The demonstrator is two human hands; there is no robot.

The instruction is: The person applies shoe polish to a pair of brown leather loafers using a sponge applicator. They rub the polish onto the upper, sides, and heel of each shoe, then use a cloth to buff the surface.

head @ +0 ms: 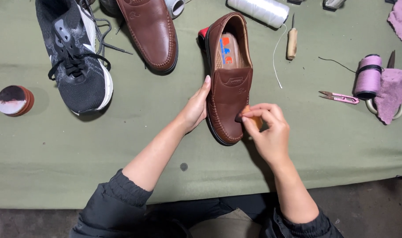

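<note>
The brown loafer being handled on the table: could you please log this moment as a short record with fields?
Surface: green cloth table
Left hand: steadies the brown loafer along its side
Right hand: presses a small brown applicator against the loafer's toe side
Second loafer: lies apart, upper left
Black sneaker: far left, laces loose
Polish tin: left edge
Right side: awl, pink snips, purple thread spool

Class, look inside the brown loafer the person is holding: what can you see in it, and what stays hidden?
Inside the brown loafer lies a tan insole with blue and orange print, and red lining shows at the heel. The toe end is covered by the vamp, so nothing there can be seen.
</note>
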